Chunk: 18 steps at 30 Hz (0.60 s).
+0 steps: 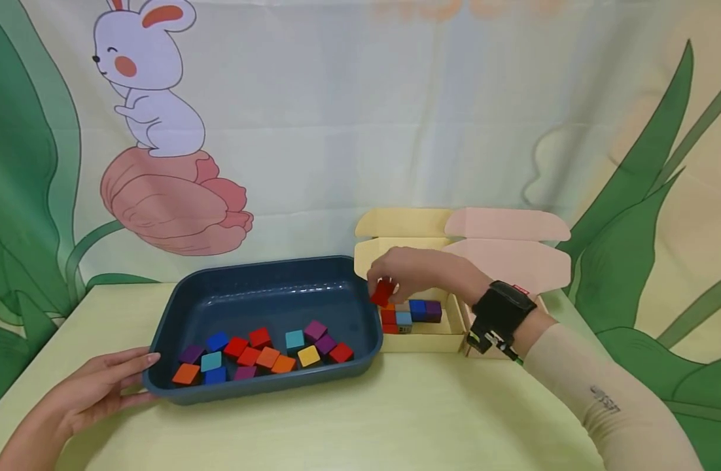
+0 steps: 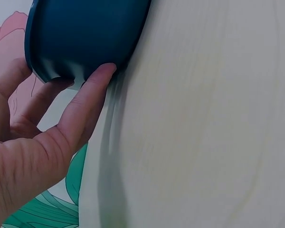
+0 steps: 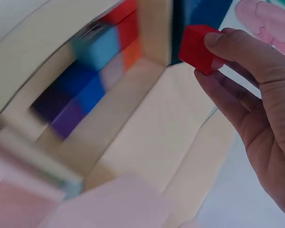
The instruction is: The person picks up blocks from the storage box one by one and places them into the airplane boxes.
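Observation:
My right hand pinches a red cube between thumb and fingers. It is over the left side of an open yellow box. In the right wrist view the red cube is beside the box wall, above several coloured cubes inside, among them a light blue cube and an orange cube. My left hand holds the left end of a dark blue tray, its fingers spread about the rim and outer wall. Several loose cubes lie along the tray's near side, including a yellow cube.
A pink box with its lid raised stands right of the yellow box, partly behind my right forearm. The tray's right end is close to the yellow box. A printed cloth backdrop hangs behind the pale table.

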Each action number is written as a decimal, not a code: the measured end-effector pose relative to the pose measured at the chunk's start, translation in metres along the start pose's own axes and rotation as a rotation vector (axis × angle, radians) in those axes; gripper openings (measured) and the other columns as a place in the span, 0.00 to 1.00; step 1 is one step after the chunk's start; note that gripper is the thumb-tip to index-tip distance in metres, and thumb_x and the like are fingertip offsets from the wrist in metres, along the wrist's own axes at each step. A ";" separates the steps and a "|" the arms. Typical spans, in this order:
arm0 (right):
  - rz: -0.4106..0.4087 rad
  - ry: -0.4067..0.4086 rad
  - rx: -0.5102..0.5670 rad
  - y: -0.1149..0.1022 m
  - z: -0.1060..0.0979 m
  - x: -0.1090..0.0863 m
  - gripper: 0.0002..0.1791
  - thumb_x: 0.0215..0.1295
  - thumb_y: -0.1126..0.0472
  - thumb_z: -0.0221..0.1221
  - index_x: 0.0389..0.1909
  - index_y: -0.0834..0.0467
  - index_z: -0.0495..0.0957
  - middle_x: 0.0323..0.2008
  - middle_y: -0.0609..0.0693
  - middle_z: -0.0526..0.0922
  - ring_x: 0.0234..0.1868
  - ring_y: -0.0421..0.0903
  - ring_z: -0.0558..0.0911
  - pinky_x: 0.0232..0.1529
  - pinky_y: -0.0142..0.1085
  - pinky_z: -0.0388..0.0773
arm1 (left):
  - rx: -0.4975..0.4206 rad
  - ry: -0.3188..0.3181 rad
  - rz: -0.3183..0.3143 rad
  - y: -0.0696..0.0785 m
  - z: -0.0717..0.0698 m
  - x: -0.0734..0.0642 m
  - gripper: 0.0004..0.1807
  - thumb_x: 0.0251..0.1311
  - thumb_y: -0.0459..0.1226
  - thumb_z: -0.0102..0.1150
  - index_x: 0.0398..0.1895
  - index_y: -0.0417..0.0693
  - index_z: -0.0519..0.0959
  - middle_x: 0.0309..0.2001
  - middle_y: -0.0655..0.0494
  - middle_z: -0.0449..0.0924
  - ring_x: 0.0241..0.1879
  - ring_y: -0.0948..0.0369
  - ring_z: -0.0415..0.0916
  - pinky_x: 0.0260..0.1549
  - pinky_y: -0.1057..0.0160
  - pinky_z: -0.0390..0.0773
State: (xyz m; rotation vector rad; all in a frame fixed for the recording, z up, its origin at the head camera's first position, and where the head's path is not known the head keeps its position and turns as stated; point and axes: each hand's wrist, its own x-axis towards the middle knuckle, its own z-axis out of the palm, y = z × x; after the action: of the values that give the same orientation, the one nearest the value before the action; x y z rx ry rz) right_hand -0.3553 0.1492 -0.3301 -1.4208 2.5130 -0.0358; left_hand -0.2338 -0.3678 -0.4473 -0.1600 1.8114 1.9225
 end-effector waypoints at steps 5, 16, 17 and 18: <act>0.033 -0.051 0.012 0.012 0.008 -0.028 0.15 0.58 0.66 0.72 0.47 0.55 0.86 0.41 0.46 0.84 0.39 0.46 0.81 0.42 0.30 0.81 | -0.016 0.007 -0.004 0.002 0.001 -0.001 0.41 0.78 0.38 0.52 0.77 0.23 0.40 0.48 0.63 0.82 0.48 0.61 0.84 0.52 0.47 0.83; 0.080 -0.143 0.069 0.022 0.025 -0.051 0.16 0.61 0.73 0.67 0.47 0.54 0.84 0.41 0.45 0.82 0.38 0.44 0.78 0.40 0.30 0.80 | -0.013 -0.007 0.002 0.001 0.000 0.000 0.44 0.78 0.38 0.52 0.77 0.24 0.35 0.48 0.64 0.82 0.48 0.62 0.84 0.52 0.47 0.83; 0.062 -0.141 0.077 0.021 0.025 -0.051 0.16 0.60 0.73 0.67 0.46 0.54 0.84 0.41 0.45 0.82 0.39 0.45 0.79 0.41 0.29 0.80 | -0.014 -0.003 0.000 0.001 0.000 0.000 0.44 0.77 0.38 0.52 0.77 0.24 0.36 0.48 0.64 0.82 0.48 0.62 0.84 0.53 0.47 0.83; 0.040 -0.138 0.085 0.020 0.026 -0.051 0.16 0.60 0.73 0.67 0.46 0.55 0.85 0.42 0.45 0.82 0.39 0.46 0.79 0.40 0.29 0.80 | -0.011 -0.004 0.000 0.001 0.000 -0.001 0.44 0.78 0.38 0.52 0.77 0.24 0.35 0.48 0.64 0.82 0.48 0.62 0.84 0.53 0.47 0.83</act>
State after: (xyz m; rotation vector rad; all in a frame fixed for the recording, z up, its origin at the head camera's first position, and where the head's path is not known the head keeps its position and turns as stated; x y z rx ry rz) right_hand -0.3414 0.2058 -0.3473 -1.2939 2.3975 -0.0358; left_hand -0.2336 -0.3680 -0.4462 -0.1595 1.7980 1.9323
